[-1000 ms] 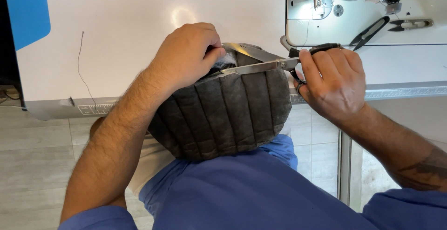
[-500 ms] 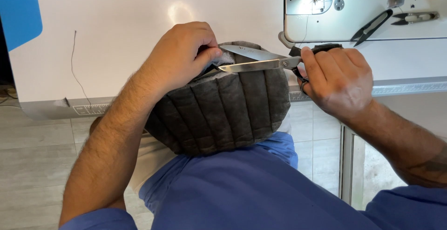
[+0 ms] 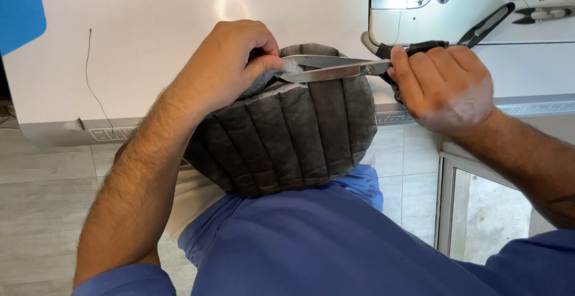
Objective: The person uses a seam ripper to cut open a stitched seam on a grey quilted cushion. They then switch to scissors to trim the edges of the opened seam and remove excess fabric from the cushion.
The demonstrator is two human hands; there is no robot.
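Scissors trimming padded fabric at the bench edge.

Left hand pinches the grey quilted pad's top edge, fingers closed on a lifted strip; right hand grips the scissors, blades nearly shut just beside those fingers. Cutting along the rim seems in hand; the next snip calls for keeping the strip taut. The pad hangs off the bench, possibly resting on the lap.

Dark quilted pad hangs off table edge; scissors blades parted at top.
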